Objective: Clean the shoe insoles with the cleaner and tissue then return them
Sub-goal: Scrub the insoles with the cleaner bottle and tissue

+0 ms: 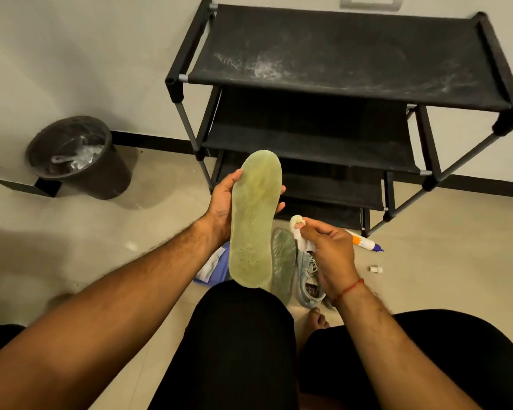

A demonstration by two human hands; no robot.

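Right hand point(329, 250) pinches the wadded tissue point(298, 224) at three o'clock of the insole point(253, 220); left hand point(222, 202) grips that insole upright (fingers curled behind). Thin tissue may shred under scrubbing; farther out, the cleaner point(363, 240) lying sideways could leak

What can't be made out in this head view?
Shoe: mostly behind the right hand and wrist.
Floor insole: left edge behind the held insole.
Cleaner bottle: label too small to read.
Blue item: mostly behind the held insole; identity unclear.
Bin: contents blurred, too small.
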